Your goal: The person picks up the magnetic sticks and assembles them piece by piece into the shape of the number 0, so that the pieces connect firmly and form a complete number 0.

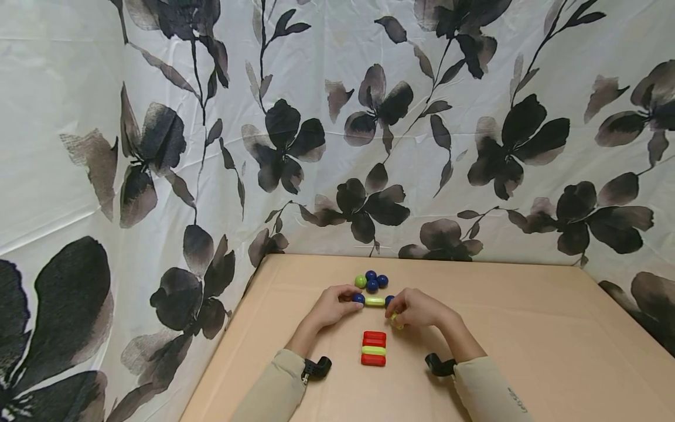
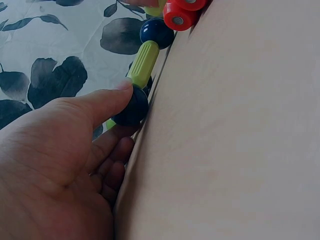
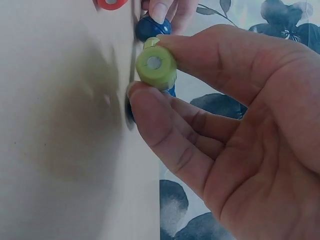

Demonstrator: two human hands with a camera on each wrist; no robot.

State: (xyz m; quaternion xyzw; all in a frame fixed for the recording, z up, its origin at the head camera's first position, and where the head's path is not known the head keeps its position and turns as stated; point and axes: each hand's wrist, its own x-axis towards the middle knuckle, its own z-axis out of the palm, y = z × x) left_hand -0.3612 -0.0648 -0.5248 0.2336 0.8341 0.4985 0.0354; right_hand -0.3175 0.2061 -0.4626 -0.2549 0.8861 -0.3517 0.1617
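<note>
Below head-view centre | left hand (image 1: pixel 332 306) pinched blue ball (image 1: pixel 358 299), which touched ribbed yellow-green bar (image 1: pixel 375 302) | right hand (image 1: pixel 420 308) pinched second yellow-green bar (image 3: pixel 156 70) | red bars (image 1: pixel 374 360) lay lower, on surface (image 1: pixel 527 334)

Tabletop (image 1: pixel 538 334): pale tan, lower centre to lower right of frame. Backdrop (image 1: pixel 327 53): white creased fabric, dark floral print; fills upper frame, continues down left side.
</note>
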